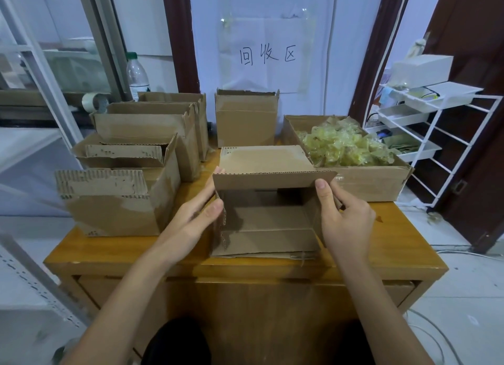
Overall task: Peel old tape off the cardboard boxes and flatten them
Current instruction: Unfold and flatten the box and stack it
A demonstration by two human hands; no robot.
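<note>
Three characters, "回收区", on paper sign (pixel 268 55)

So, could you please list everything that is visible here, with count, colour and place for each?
held box: one, brown, table centre, open
other boxes: about five, brown, standing left and behind
tray box: one, brown, right, holds peeled tape
peeled tape: a heap, yellowish
table: one, wooden, orange-brown
tape roll: one, greyish, far left
bottle: one, clear, green cap, behind boxes
paper sign: one, white, wall
rack: one, white, right
left hand: grips held box's left wall
right hand: grips its right wall
</note>
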